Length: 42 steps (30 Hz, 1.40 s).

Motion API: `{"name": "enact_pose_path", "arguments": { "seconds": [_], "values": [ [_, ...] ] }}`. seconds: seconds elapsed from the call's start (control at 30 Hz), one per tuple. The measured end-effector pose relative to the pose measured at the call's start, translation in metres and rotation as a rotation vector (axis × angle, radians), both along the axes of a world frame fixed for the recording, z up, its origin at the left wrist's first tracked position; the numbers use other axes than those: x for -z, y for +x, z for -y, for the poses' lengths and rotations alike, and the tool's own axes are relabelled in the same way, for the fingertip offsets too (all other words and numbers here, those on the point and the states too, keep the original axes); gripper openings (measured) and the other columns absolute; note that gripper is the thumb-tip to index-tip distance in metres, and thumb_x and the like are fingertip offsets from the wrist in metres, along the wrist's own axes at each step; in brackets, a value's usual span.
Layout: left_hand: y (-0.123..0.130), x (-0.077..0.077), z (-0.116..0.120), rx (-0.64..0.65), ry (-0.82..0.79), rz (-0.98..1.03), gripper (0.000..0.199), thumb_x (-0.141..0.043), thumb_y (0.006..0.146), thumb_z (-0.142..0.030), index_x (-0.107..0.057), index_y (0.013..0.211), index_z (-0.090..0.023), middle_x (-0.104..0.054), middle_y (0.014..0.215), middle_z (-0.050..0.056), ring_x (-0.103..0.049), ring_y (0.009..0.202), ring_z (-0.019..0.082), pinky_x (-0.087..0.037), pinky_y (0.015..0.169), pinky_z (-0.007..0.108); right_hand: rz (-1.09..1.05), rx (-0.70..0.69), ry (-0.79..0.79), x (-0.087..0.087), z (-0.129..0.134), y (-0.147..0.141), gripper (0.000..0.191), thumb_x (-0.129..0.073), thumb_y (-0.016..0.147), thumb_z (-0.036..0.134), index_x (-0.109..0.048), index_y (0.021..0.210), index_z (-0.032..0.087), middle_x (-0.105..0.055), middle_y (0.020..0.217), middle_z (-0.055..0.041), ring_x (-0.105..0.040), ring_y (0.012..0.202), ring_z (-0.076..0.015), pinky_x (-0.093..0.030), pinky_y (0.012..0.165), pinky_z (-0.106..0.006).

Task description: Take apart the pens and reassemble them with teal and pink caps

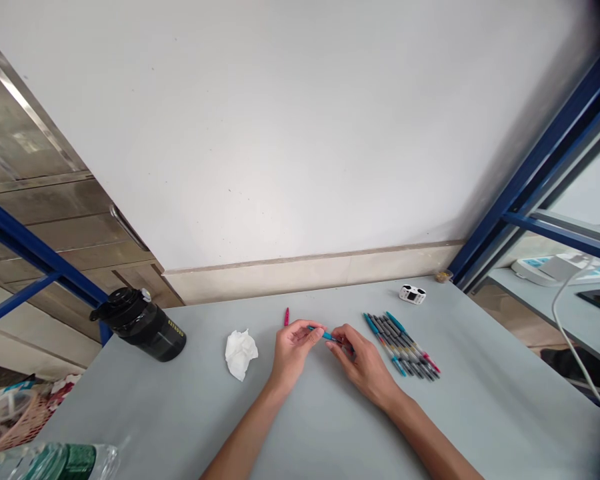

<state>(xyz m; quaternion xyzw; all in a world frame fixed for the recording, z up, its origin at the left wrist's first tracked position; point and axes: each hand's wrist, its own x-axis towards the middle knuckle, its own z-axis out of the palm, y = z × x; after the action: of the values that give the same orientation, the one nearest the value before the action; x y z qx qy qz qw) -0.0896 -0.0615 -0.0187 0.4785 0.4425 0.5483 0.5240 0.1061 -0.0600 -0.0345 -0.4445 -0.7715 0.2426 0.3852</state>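
Note:
Between my two hands is a pen (325, 335) with a teal-blue cap or end. My left hand (296, 343) pinches it at the blue end, fingers and thumb closed. At the other end, my right hand (359, 357) grips the darker part, which the fingers mostly hide. Just beyond my left hand a pink pen cap (287, 317) lies on the grey table. To the right of my right hand, several pens (403, 343) lie side by side in a slanted row, mostly grey with some teal and pink ends.
A crumpled white tissue (241, 353) lies left of my hands, with a black bottle (143, 325) farther left. A small white device (413, 294) sits at the back right. A clear plastic bottle (65, 461) shows at the lower left. The wall (300, 167) borders the table (315, 427).

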Motion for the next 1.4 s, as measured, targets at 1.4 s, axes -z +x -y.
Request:
{"name": "enact_pose_path", "arguments": {
  "seconds": [1.4],
  "values": [
    [-0.0012,0.0004,-0.0012,-0.01,0.023,-0.005,0.033,-0.083,0.092,-0.051,-0.082,0.098,-0.019,-0.085,0.107,0.013,-0.078,0.106,0.03,-0.058,0.103,0.048,-0.024,-0.078,-0.062,0.0016,-0.0011,0.0025,0.032,-0.044,0.115,0.046,-0.069,0.112,0.027,-0.07,0.089,-0.004,-0.061,0.075,-0.0224,-0.044,0.071,-0.035]
  ]
}}
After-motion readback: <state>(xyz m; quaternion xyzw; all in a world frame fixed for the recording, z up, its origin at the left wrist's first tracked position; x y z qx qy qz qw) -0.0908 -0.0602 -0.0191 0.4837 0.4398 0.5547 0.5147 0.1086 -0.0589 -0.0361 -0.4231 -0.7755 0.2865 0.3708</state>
